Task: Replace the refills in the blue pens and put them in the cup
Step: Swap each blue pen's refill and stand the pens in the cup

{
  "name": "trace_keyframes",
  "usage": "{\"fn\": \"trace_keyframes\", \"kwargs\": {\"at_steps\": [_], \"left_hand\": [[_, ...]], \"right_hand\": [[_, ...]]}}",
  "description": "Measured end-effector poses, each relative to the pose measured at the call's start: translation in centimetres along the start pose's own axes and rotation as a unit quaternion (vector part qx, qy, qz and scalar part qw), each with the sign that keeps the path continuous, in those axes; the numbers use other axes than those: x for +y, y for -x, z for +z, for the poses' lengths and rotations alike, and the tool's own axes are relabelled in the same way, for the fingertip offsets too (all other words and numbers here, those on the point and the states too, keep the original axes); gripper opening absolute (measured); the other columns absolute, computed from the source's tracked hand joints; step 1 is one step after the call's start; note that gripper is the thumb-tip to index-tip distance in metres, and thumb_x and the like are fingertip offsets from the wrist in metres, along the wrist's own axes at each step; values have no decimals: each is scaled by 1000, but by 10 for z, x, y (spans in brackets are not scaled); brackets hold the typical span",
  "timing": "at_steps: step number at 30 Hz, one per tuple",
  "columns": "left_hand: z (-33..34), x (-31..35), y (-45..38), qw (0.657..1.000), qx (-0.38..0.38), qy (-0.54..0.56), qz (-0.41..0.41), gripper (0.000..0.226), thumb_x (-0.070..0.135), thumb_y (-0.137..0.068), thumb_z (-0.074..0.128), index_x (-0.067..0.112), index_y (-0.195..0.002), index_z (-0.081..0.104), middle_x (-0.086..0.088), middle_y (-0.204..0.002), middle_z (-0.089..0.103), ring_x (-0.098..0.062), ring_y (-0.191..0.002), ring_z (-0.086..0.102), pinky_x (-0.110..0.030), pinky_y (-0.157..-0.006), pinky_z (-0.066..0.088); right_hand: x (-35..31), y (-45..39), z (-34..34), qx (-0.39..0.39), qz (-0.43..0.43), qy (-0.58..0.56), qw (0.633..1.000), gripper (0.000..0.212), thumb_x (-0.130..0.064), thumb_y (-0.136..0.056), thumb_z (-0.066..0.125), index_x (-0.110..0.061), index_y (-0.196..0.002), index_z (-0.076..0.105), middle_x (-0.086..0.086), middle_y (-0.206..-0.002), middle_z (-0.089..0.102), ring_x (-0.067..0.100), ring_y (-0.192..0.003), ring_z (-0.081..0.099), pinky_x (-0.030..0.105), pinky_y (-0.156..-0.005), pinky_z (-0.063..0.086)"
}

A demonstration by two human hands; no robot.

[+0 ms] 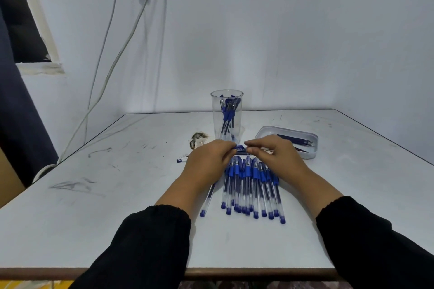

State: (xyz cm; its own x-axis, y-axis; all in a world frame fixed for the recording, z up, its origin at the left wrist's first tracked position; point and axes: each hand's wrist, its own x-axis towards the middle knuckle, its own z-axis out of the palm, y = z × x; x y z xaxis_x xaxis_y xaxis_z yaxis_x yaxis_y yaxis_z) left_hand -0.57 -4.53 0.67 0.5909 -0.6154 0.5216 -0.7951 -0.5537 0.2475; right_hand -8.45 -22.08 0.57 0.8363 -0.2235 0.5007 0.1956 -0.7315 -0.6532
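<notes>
pen [240,149] | we pinch it level between left hand [209,162] and right hand [274,153], fingertips clamped on either end, just above the pile of blue pens [249,185]; clear cup [227,117] behind holds several pens; white tray [287,141] of refills at right; all on the white table [105,195]

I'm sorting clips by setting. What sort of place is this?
Probably a plain indoor workroom: a scuffed white table against bare white walls, loose cables hanging from a wall fitting, and only the pens, cup and tray laid out.
</notes>
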Motion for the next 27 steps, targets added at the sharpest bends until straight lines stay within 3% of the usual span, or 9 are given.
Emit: {"fn": "trace_keyframes", "kwargs": {"at_steps": [6, 10, 13, 16, 19, 22, 27], "left_hand": [[3, 6, 1, 997, 23, -32, 60, 30, 41, -98, 42, 32, -121, 60, 2, -96, 65, -20, -80, 61, -34, -63, 51], [-1, 4, 2, 995, 53, -68, 48, 31, 49, -95, 41, 39, -119, 60, 4, -82, 64, -18, -70, 60, -25, -55, 42], [-3, 5, 3, 996, 54, -66, 29, 32, 51, -94, 41, 39, -116, 61, 6, -84, 65, -15, -74, 59, -25, -57, 41], [-4, 3, 2, 997, 53, -56, 7, 34, 50, -96, 39, 35, -115, 62, 8, -91, 65, -11, -81, 58, -27, -63, 43], [-4, -3, 1, 997, 71, -42, -4, 34, 45, -98, 37, 30, -114, 64, 8, -93, 66, -12, -85, 57, -26, -62, 37], [-4, -4, 2, 996, 77, -41, -3, 34, 41, -99, 37, 27, -114, 64, 7, -94, 68, -13, -85, 58, -27, -64, 42], [-5, -1, 3, 997, 72, -36, -22, 26, 40, -98, 42, 23, -104, 62, 6, -84, 61, -13, -75, 54, -31, -64, 48]], "right_hand": [[-1, -2, 1, 1, -14, -3, 1000, 13, -31, -85, 71, -36, -96, 75, -13, -92, 68, 3, -94, 59, 27, -85, 48], [-1, -2, -1, 6, -20, 5, 1000, 9, -31, -84, 72, -37, -91, 73, -14, -90, 67, 4, -93, 58, 29, -84, 48], [-1, -3, -2, 4, -19, -1, 1000, 11, -29, -85, 72, -39, -88, 72, -12, -90, 67, 4, -92, 59, 26, -83, 47], [4, -5, -6, 27, 9, -27, 999, 18, -24, -85, 71, -41, -83, 70, -13, -90, 69, 5, -92, 60, 26, -84, 45], [18, -6, -13, 62, 85, -61, 993, 11, -20, -88, 68, -31, -90, 71, -11, -91, 70, 8, -92, 63, 31, -88, 48], [31, -4, -16, 67, 137, 69, 986, 13, -26, -92, 60, -23, -102, 69, -5, -99, 68, 14, -94, 61, 33, -82, 47], [27, -3, -14, 24, 100, 253, 962, 21, -27, -94, 51, -20, -98, 71, -2, -94, 69, 17, -86, 59, 29, -67, 44]]}}
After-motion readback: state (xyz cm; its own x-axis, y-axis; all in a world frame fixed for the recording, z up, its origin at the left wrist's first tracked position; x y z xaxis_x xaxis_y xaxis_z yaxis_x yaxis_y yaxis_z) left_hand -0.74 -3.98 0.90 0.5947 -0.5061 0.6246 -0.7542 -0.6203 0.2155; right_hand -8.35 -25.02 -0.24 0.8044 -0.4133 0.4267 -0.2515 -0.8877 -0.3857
